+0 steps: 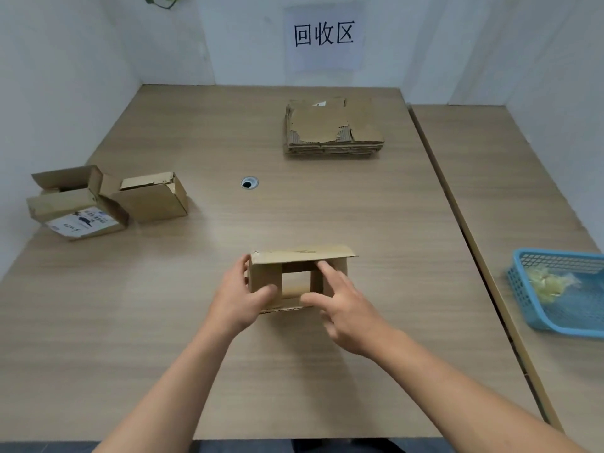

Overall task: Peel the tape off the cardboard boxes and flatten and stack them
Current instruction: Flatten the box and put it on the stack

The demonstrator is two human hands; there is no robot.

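Observation:
A small cardboard box (294,258) lies on its side near the middle of the table, its open end facing me with the flaps spread. My left hand (238,299) grips the box's left side, thumb on the left inner flap. My right hand (346,305) reaches to the right part of the opening, its index finger stretched onto the right inner flap and the thumb near the lower edge. A stack of flattened cardboard (333,129) lies at the back of the table. Two more boxes stand at the left: one with a white label (78,207) and a plain one (153,197).
A blue plastic basket (562,289) holding crumpled tape sits on the adjoining table at the right. A round cable hole (249,183) is in the tabletop behind the box. A paper sign (323,37) hangs on the back wall. Walls close the left and back.

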